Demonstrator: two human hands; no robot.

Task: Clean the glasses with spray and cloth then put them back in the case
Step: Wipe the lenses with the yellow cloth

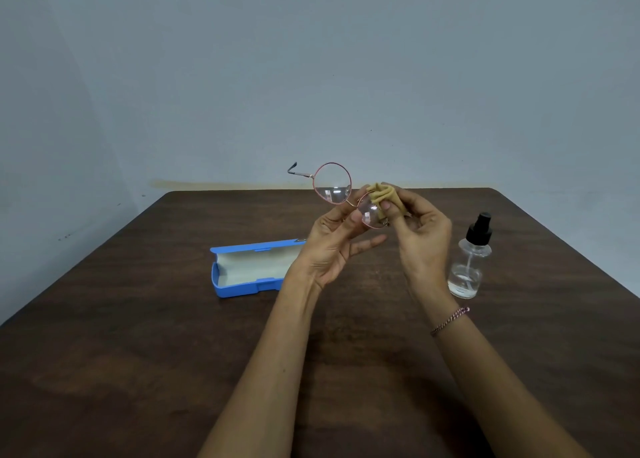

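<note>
1. Table (pixel 138 353): dark brown wood-grain top with rounded far corners. It fills the lower half of the view, and its far edge stands just short of the wall.
2. Wall (pixel 311 59): plain, pale blue-grey. A faint yellowish streak runs along its foot behind the table's far left corner. A second wall of the same colour meets it on the left.
3. Glasses (pixel 331 184): round lenses in a thin pinkish metal frame. They are held in the air above the far half of the table, clear of the top. One side arm with a dark tip juts out to the left.
4. Left hand (pixel 329 246): thumb and forefinger pinch the frame at the bridge, and the other fingers spread loosely below.
5. Cloth (pixel 381 196): tan and bunched, pressed against the lens nearer the right hand.
6. Right hand (pixel 422 246): thumb and fingers pinch the cloth onto that lens.
7. Bracelet (pixel 450 320): a thin pink-and-white twisted cord on the right wrist.
8. Case (pixel 249 267): blue, hard-shelled, lying open on the table left of its middle, with a pale lining showing. Its right end is hidden behind the left hand.
9. Spray bottle (pixel 467 267): clear, with a black pump top, standing upright near the table's right edge just beside the right hand. A little clear liquid sits at the bottom.
</note>
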